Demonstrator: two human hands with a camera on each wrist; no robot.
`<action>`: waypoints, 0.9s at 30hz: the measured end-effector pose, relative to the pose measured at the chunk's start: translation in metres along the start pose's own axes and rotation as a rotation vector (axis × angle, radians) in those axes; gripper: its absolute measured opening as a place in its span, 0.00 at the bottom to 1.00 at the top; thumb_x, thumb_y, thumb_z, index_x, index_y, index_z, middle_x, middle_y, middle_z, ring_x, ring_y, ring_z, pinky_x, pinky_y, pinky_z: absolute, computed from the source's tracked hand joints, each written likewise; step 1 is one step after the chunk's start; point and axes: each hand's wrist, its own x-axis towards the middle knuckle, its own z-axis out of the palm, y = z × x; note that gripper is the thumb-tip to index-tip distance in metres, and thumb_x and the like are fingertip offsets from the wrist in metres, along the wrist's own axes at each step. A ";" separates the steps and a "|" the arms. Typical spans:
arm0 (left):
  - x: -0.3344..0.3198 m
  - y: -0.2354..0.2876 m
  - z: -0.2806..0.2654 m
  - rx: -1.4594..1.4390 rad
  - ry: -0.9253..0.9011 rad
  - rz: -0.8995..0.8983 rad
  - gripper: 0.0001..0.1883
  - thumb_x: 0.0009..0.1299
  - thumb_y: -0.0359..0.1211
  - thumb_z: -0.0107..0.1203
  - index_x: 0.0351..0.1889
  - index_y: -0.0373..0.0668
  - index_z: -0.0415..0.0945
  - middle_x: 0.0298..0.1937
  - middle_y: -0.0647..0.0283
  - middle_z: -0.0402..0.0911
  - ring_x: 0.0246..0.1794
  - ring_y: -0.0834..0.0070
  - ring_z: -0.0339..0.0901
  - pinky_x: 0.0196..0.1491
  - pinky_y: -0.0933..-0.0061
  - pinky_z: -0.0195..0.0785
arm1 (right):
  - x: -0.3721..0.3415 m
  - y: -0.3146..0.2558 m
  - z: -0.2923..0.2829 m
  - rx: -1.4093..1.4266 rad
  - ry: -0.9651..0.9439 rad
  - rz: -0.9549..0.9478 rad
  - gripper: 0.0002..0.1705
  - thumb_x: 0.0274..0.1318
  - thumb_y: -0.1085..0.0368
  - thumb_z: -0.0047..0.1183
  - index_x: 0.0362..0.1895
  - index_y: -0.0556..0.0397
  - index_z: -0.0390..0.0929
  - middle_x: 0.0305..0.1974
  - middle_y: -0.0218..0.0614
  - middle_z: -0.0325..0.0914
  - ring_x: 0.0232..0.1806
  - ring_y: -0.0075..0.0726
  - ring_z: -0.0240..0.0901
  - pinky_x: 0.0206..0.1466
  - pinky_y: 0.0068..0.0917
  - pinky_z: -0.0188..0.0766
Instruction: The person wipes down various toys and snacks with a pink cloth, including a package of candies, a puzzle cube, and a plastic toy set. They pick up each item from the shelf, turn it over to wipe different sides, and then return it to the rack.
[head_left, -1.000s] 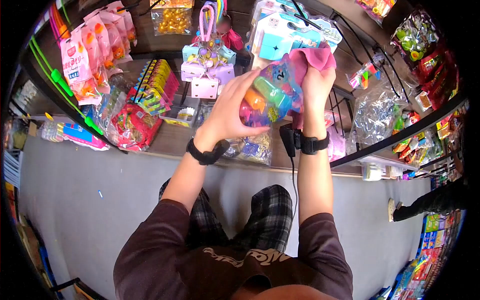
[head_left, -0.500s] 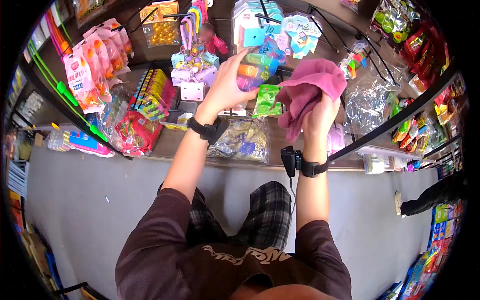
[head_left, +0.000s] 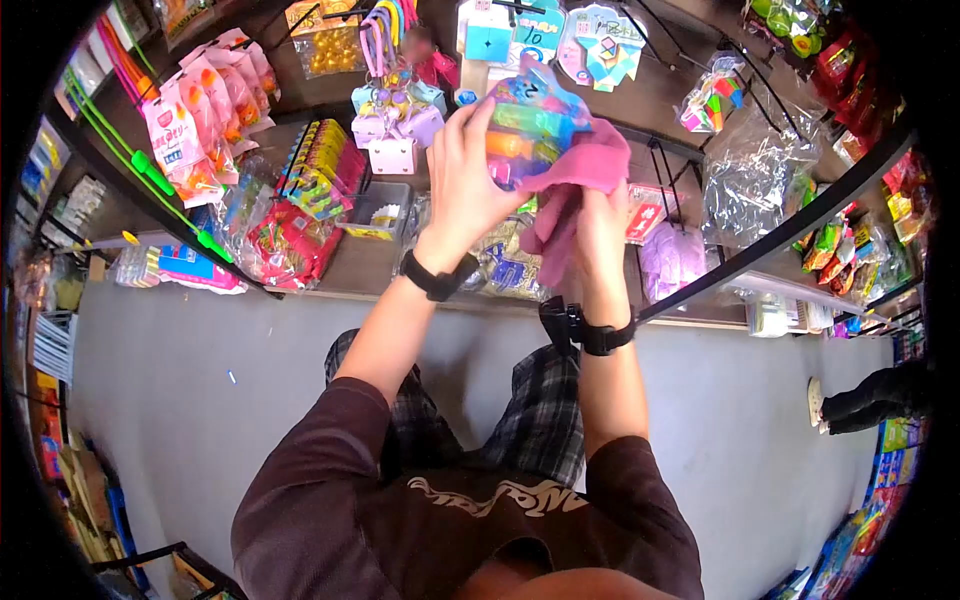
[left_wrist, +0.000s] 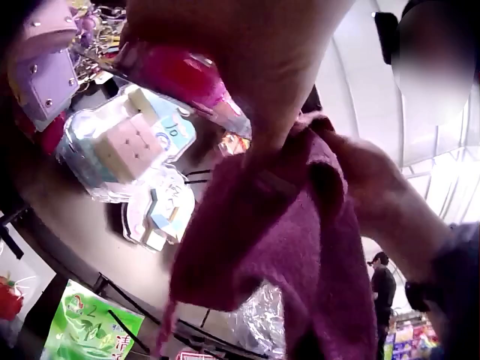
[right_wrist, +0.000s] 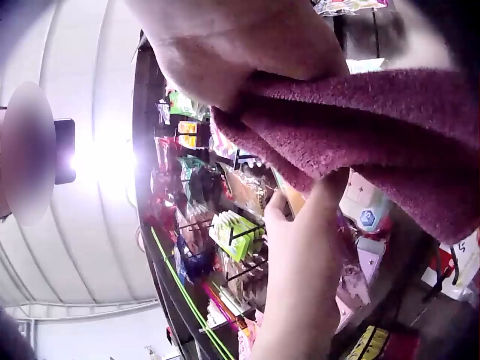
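Note:
In the head view my left hand (head_left: 465, 180) grips a clear package of colourful items (head_left: 530, 125), fingers on its left side and thumb below. My right hand (head_left: 600, 235) holds a bunched pink cloth (head_left: 592, 160), part of which lies against the package's right side. The left wrist view shows the cloth (left_wrist: 285, 225) hanging between the hands, with a pink part of the package (left_wrist: 184, 75) under my left hand. Across the right wrist view the cloth (right_wrist: 360, 127) stretches from my right hand (right_wrist: 240, 45), and my left hand (right_wrist: 304, 262) is beyond it.
Purple bag-shaped items (head_left: 395, 135) hang left of my hands, and boxed blue toys (head_left: 600, 50) hang behind. A clear tray (head_left: 378, 212) sits on the shelf. A black curved rail (head_left: 760, 255) runs at the right. Another person's legs (head_left: 870, 398) are at the far right.
The package has come back from the hanging toys toward my right hand. The cloth has moved left and now meets the package; the green packet between the hands is mostly covered.

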 end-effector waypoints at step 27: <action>0.035 0.005 -0.069 -0.820 -0.090 -0.330 0.12 0.58 0.26 0.60 0.40 0.37 0.74 0.29 0.66 0.80 0.23 0.86 0.73 0.27 0.87 0.64 | -0.008 -0.032 0.001 -0.511 -0.334 -0.349 0.20 0.49 0.71 0.51 0.49 0.60 0.69 0.43 0.36 0.73 0.42 0.24 0.70 0.45 0.22 0.69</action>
